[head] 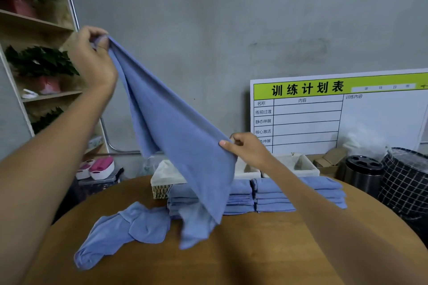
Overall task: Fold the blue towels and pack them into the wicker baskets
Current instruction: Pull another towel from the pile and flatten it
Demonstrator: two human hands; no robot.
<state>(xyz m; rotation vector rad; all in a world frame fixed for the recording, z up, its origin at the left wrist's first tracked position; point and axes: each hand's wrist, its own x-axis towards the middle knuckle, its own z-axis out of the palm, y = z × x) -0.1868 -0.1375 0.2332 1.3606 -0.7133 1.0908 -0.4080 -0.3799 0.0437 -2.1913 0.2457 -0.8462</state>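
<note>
A blue towel hangs stretched in the air above the round wooden table. My left hand pinches one corner high at the left. My right hand pinches the edge lower at the right. The towel's bottom tip touches the table. A crumpled blue towel lies on the table at the left. Two stacks of folded blue towels sit behind the hanging one. Wicker baskets with white lining stand at the table's far edge, partly hidden by the towel.
A white planning board leans on the grey wall. A dark cylindrical bin and a checked black basket stand at the right. Shelves with potted plants rise at the left, pink-and-white containers below them.
</note>
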